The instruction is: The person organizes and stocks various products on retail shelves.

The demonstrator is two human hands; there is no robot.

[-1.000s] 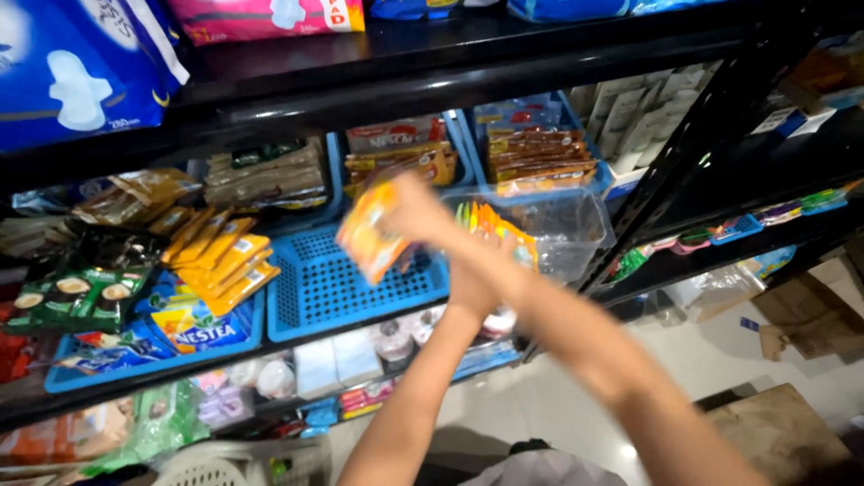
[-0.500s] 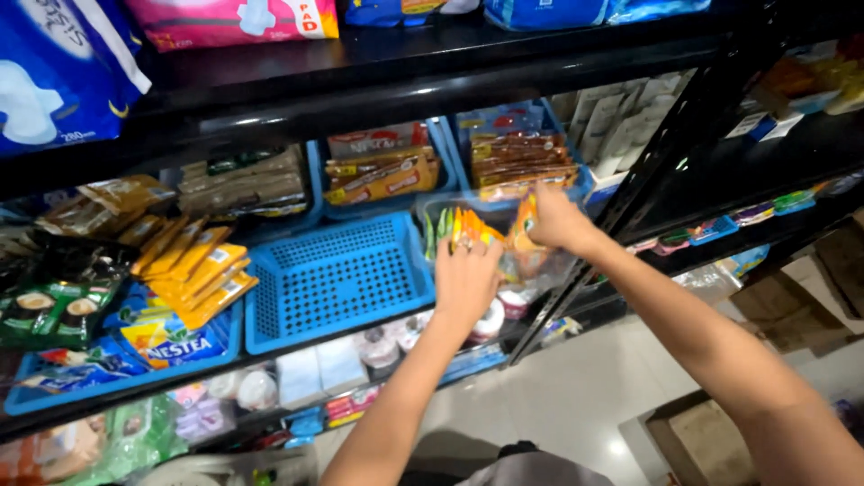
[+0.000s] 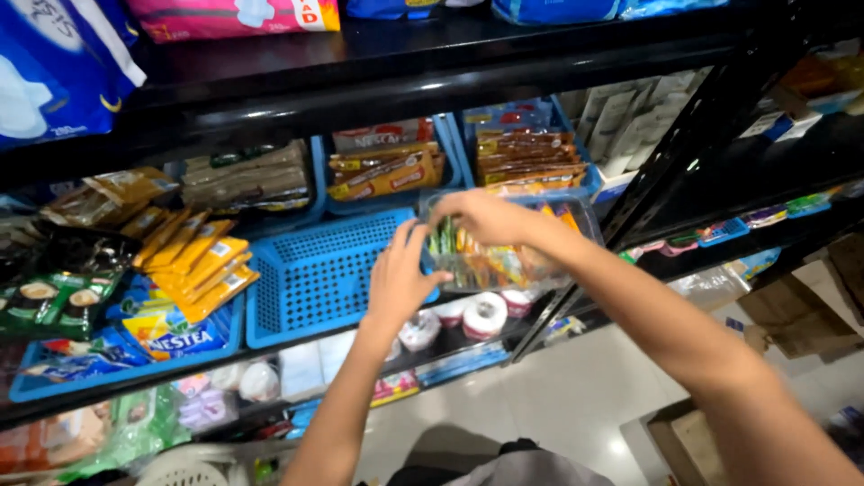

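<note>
A clear plastic container [image 3: 583, 219] stands on the middle shelf to the right of an empty blue basket [image 3: 324, 270]. Orange and green sachets [image 3: 490, 263] stand packed upright inside it. My right hand [image 3: 486, 217] reaches over the container's left part, fingers curled down on the tops of the sachets. My left hand [image 3: 400, 279] rests with fingers spread against the container's left end, where it meets the blue basket.
A black metal shelf unit [image 3: 432, 63] holds blue baskets of brown and yellow sachets [image 3: 193, 265], coffee packs [image 3: 531, 157] and green packs [image 3: 49, 301]. Tape rolls [image 3: 486, 315] sit on the shelf below. Blue and pink pad packages [image 3: 54, 72] lie on top. Cardboard boxes [image 3: 702, 432] stand on the tiled floor.
My right hand carried orange sachets from above the blue basket into the clear container and now presses on them. My left hand slid left to the container's end.
</note>
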